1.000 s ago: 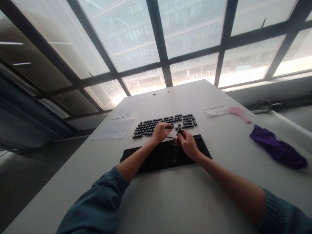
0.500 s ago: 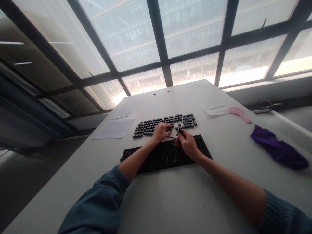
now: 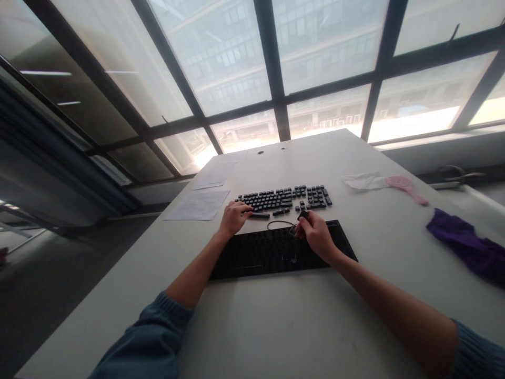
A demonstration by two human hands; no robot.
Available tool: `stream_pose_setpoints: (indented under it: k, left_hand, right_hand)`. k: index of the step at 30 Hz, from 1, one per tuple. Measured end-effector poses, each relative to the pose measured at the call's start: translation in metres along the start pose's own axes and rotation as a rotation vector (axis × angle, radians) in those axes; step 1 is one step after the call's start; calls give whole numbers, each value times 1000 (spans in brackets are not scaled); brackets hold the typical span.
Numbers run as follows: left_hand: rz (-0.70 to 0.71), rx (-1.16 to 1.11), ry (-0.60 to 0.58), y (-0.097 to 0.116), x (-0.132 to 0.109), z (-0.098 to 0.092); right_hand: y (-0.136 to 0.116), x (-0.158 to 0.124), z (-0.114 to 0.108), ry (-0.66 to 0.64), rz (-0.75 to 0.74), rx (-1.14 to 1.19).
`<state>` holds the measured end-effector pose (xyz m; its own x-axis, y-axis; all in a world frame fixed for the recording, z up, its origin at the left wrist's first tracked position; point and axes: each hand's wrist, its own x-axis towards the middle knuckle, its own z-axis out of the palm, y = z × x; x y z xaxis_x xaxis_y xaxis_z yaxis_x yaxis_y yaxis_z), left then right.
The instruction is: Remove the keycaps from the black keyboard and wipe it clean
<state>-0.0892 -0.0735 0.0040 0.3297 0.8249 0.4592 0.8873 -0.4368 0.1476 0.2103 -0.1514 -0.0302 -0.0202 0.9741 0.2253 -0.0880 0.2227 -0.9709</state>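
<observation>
My left hand (image 3: 233, 218) is at the lower left of a layout of loose black keycaps (image 3: 272, 200), its thumb and fingers drawn together by the left end of the long spacebar keycap (image 3: 260, 215). Whatever is between those fingertips is too small to make out. Over the right part of a black keyboard base (image 3: 252, 255), my right hand (image 3: 317, 236) is closed around a small black keycap puller (image 3: 303, 215). Thin wire loops (image 3: 292, 230) stick out below its grip. A thin dark cable (image 3: 276, 223) curves between the base and the keycaps.
Sheets of paper (image 3: 197, 205) lie to the left on the white table (image 3: 276, 326). To the right are a crumpled white tissue (image 3: 363, 181), a pink hairbrush (image 3: 402, 184) and a purple cloth (image 3: 465, 242). Large windows stand beyond the table's far edge.
My left hand has moved left along the keycaps, from their lower middle to the lower left corner. My right hand keeps its grip on the puller. The view has turned slightly left.
</observation>
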Motion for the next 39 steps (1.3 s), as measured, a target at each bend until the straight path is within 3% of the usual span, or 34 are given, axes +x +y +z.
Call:
stream_pose_setpoints:
  k: [9,32,35,39]
  left_hand:
    - [47,32,-61,18,1,14]
    - [1,-10,-49,14,-3,20]
    - [13,-76,-21,11,2,10]
    - [-52,-142,179,5,11,-28]
  right_hand:
    - [-4,-2,-1,-6,14,-3]
    - [-4,-2,-2,-8,22,-16]
    - [-5,-3,-2,-5,26,-14]
    - [-7,-3,-1,-1,27,-18]
